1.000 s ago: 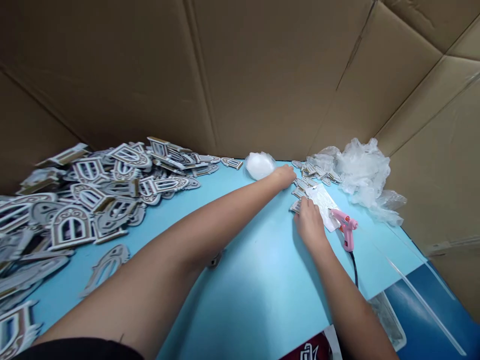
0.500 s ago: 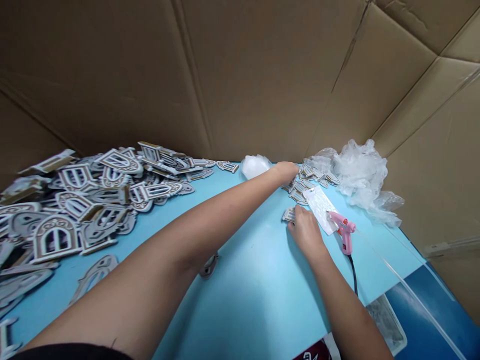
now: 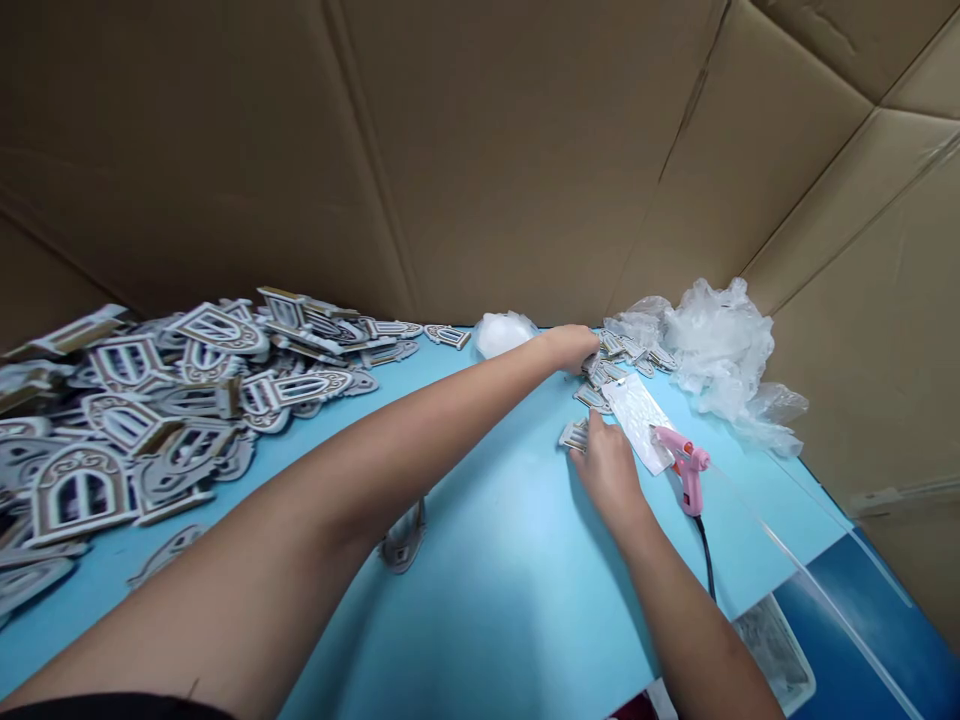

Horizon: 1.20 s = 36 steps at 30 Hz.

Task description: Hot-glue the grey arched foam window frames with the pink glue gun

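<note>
My left hand reaches across the blue table, its closed fingers at a small heap of grey-and-gold window-shaped pieces. What it holds, if anything, is hidden. My right hand grips the edge of a small window piece, next to a white perforated sheet. A pink hot glue gun lies just right of that sheet, its black cord running toward the table's near edge. A large pile of arched cardboard window frames covers the table's left side.
Cardboard walls rise behind the table. Crumpled clear plastic wrap sits at the back right, and a white plastic bundle at the back centre. A loose frame lies below my left arm. A plastic tray sits beyond the near right edge.
The whole scene has shifted left in view, with the large pile sliding toward the frame's edge. My right hand has moved slightly left and down; my left hand stays near the small heap.
</note>
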Tool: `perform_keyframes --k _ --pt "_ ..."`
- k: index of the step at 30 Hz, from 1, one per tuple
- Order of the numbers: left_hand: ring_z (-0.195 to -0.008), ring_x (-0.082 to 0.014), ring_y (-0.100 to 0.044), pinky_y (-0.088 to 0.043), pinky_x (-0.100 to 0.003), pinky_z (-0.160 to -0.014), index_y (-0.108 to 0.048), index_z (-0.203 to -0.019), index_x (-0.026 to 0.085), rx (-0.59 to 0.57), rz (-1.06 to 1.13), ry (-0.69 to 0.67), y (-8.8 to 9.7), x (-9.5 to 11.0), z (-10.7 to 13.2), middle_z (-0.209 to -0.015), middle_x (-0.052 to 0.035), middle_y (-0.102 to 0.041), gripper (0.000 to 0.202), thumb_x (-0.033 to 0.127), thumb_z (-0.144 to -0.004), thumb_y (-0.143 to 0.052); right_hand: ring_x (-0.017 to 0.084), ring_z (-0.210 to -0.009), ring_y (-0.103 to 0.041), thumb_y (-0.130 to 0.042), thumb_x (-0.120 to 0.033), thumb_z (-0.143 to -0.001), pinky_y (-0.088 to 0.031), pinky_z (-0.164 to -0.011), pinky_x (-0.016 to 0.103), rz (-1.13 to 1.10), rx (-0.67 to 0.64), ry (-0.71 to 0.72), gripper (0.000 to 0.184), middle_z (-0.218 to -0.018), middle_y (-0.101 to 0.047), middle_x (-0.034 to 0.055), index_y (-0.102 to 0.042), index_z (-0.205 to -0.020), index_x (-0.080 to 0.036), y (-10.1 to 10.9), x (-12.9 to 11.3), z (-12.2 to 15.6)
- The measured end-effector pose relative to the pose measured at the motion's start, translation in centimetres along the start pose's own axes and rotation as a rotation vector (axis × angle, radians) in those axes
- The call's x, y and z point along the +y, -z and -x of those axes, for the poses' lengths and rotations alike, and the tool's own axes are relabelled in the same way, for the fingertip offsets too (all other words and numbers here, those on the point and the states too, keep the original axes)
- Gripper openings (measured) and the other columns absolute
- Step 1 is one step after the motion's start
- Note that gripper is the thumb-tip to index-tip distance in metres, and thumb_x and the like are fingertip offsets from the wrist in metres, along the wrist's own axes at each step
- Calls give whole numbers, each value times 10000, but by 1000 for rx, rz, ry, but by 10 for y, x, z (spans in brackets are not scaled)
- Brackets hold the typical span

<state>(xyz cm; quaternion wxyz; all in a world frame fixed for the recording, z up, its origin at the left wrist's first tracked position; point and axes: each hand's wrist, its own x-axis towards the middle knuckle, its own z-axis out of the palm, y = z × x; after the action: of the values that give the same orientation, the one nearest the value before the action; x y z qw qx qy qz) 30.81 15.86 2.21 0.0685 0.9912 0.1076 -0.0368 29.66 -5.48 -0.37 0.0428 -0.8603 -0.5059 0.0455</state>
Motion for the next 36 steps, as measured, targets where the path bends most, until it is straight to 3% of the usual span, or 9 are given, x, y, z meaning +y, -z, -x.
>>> perform_keyframes --k 6,11,15,19,23,26,29,36 --pt "-1120 -245 -674 -540 -464 -1013 -709 -1108 145 -45 -58 -108 -5 12 -7 -1177 -91 -714 217 309 -966 -721 281 -1090 -661 -613 -120 -914 -492 -922 339 -3 43 26 371 -1108 -735 146 -578 -1283 -110 2 6 -6" --pt "-1125 -244 -669 -551 -466 -1004 -698 -1114 140 -81 -86 -105 -9 3 -5 -1215 -93 -697 227 317 -974 -717 288 -1208 -608 -555 -83 -941 -456 -1026 362 30 57 59 379 -1305 -675 188 -559 -1320 -96 12 4 -29" --pt "-1086 -237 -683 -544 -451 -999 -718 -1047 144 -78 -97 -72 5 -12 -2 -1143 -78 -726 184 275 -924 -760 275 -1191 -628 -497 -23 -935 -463 -1006 348 65 15 98 429 -1269 -694 197 -531 -1360 -75 18 -2 -51" --pt "-1068 -248 -688 -526 -356 -967 -739 -1012 170 -29 -103 -37 21 -20 -2 -1103 -80 -744 222 152 -798 -799 277 -1187 -639 -493 -12 -929 -476 -964 350 107 -17 74 521 -1279 -683 218 -438 -1446 -54 18 -8 -59" --pt "-1111 -257 -672 -521 -363 -992 -732 -1076 159 2 -76 -52 22 -11 -8 -1193 -98 -721 260 171 -821 -782 306 -1200 -627 -470 -19 -951 -479 -920 370 152 -52 70 484 -1179 -708 212 -445 -1434 -51 18 -17 -50" --pt "-1152 -247 -657 -536 -446 -1019 -699 -1138 152 -28 -47 -85 12 3 -14 -1267 -99 -685 229 252 -936 -735 301 -1178 -637 -405 -3 -971 -484 -886 362 177 -94 104 379 -1178 -703 198 -545 -1314 -84 22 -27 -35" --pt "-1167 -249 -653 -555 -466 -1014 -686 -1173 159 -83 -31 -101 1 12 -18 -1295 -100 -666 240 300 -979 -709 281 -1112 -668 -380 28 -963 -496 -821 336 199 -142 130 360 -1174 -699 182 -588 -1226 -104 26 -36 -17" --pt "-1183 -260 -650 -558 -480 -1016 -671 -1225 165 -123 -28 -58 0 13 -24 -1318 -107 -652 288 333 -993 -695 266 -1015 -706 -466 86 -893 -513 -757 319 213 -209 162 342 -1073 -721 150 -611 -1117 -127 33 -36 20"
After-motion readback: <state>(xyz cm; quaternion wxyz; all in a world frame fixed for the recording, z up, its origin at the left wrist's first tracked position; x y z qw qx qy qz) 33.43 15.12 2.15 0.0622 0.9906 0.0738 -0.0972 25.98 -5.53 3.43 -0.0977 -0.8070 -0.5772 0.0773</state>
